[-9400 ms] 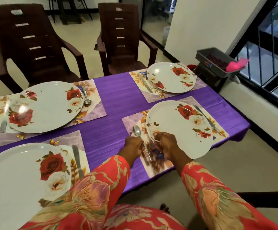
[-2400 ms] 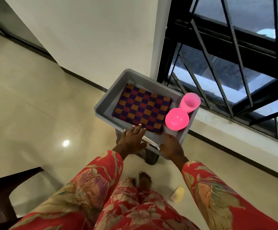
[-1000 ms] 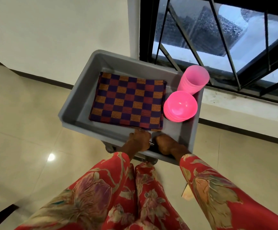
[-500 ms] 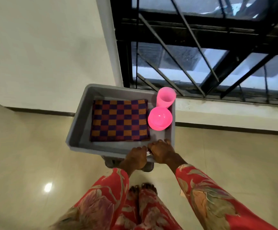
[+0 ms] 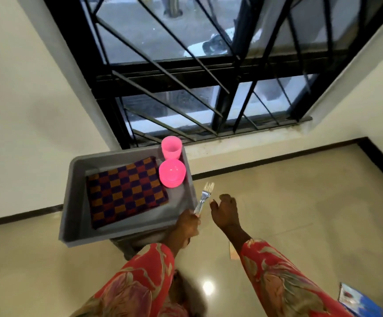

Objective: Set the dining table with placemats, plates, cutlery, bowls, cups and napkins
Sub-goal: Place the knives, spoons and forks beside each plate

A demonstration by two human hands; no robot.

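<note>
My left hand (image 5: pixel 187 223) grips a bundle of metal forks (image 5: pixel 205 196) by their handles, tines pointing up, just off the right wall of a grey bin (image 5: pixel 76 202). To the right of the forks my right hand (image 5: pixel 224 210) hangs in the air with loose fingers and holds nothing. Inside the bin lie folded checkered napkins (image 5: pixel 126 191) in purple and orange, a stack of pink bowls (image 5: pixel 172 173) and pink cups (image 5: pixel 171 147) at the far right corner. The dining table is out of view.
The bin sits on a dark stand (image 5: pixel 131 244) against a cream wall. A barred window (image 5: pixel 197 65) rises behind it. Glossy tiled floor (image 5: pixel 300 213) spreads to the right. A small card (image 5: pixel 232 253) lies on the floor, and a blue printed item (image 5: pixel 357 300) at bottom right.
Both hands were at the bin's near edge. Now my left hand has lifted the forks out to the bin's right, and my right hand has let go and moved right.
</note>
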